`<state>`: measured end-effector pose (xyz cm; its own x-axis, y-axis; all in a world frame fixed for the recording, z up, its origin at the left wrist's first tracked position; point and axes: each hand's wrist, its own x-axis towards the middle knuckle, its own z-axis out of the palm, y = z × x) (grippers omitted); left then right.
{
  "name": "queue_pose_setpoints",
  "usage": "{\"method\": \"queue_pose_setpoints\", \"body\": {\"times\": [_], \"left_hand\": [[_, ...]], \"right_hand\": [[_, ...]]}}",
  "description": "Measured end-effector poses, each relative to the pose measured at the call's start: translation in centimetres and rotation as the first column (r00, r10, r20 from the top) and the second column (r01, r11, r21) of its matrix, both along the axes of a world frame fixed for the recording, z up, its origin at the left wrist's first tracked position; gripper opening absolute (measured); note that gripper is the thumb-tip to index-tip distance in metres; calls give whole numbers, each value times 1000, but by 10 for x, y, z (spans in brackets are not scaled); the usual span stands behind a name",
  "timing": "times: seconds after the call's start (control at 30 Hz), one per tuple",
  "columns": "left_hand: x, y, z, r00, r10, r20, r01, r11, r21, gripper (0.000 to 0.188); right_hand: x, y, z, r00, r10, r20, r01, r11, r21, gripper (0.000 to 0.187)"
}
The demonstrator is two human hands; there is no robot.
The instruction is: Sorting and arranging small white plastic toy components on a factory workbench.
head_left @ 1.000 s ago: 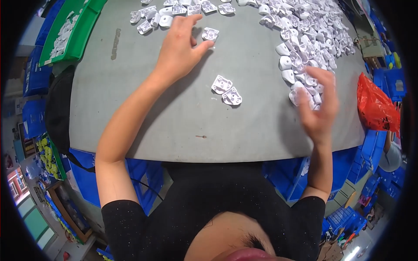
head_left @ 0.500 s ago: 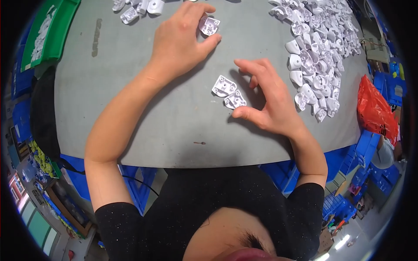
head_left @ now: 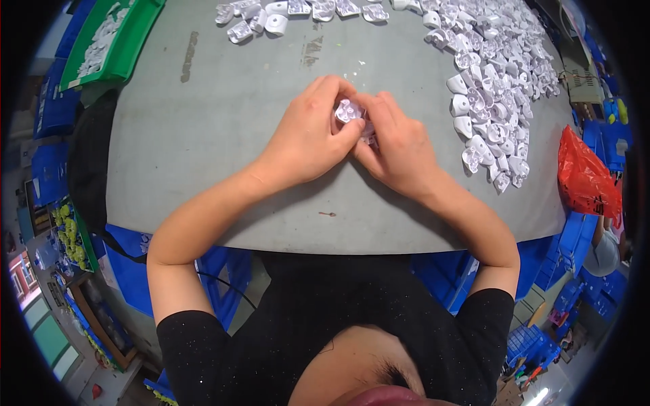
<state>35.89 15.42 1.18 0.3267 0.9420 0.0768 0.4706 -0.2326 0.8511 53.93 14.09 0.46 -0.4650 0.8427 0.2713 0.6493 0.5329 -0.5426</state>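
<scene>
Both my hands meet over the middle of the grey table [head_left: 203, 155]. My left hand [head_left: 317, 125] is closed round a small white plastic part [head_left: 348, 110], its moulded inner side facing up. Right beside it, my right hand [head_left: 399, 139] curls its thumb and fingers over white plastic parts [head_left: 369, 132], mostly hidden under the fingers. Whether these parts are lifted off the table, I cannot tell.
A large heap of white plastic parts [head_left: 491, 101] covers the table's right side. Several more parts [head_left: 275, 24] lie along the far edge. At the far left stands a green bin [head_left: 132, 51] with white pieces; a red plastic bag [head_left: 586, 176] hangs at the right.
My left hand has come nearer with its white part, meeting my right hand. My right hand has closed over the two white parts that lay on the table. The view has shifted slightly.
</scene>
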Motion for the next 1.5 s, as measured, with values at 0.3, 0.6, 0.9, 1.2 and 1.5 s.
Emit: {"method": "queue_pose_setpoints", "body": {"times": [0.3, 0.6, 0.9, 1.2, 1.5], "left_hand": [[-39, -19, -1, 358, 336, 871, 560, 670, -488, 61], [-65, 7, 17, 377, 540, 753, 124, 776, -618, 23], [-116, 69, -10, 811, 543, 218, -534, 839, -101, 27], [-92, 87, -16, 726, 584, -363, -472, 807, 356, 36], [-101, 90, -19, 752, 562, -345, -377, 796, 474, 32]], "right_hand": [[-48, 8, 39, 984, 141, -109, -123, 980, 158, 42], [-99, 114, 29, 941, 24, -339, -33, 999, -21, 35], [-117, 142, -18, 999, -30, -20, 34, 980, 197, 37], [-68, 106, 8, 776, -130, -617, -343, 735, -585, 22], [-37, 75, 10, 573, -372, -730, -578, 449, -682, 30]]}}
